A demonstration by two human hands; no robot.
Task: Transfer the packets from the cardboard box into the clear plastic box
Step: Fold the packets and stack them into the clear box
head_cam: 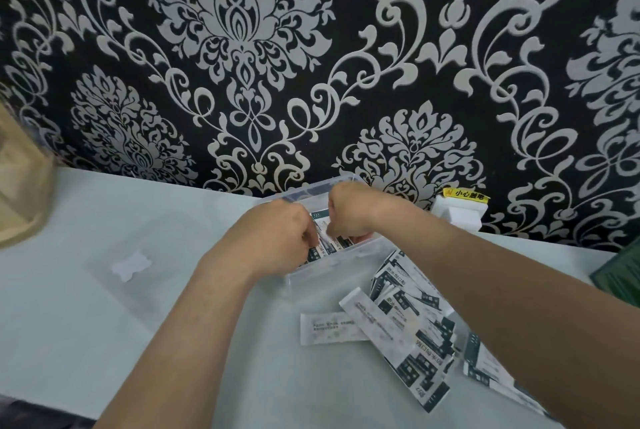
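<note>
The clear plastic box [332, 267] stands on the pale table against the patterned wall. Both my hands reach into it from above. My left hand [277, 238] and my right hand [349, 208] have their fingers curled onto white-and-dark-green packets [327, 248] lying inside the box; the fingertips are hidden. A loose pile of the same packets [408, 321] lies on the table just right of the box, under my right forearm. A dark green box corner [620, 272] shows at the right edge; the cardboard box cannot be told for sure.
The clear lid [138, 255] with a white label lies flat on the table to the left of the box. A tan bag [17, 193] stands at the far left. A white socket block [460, 212] with a yellow warning sticker sits against the wall.
</note>
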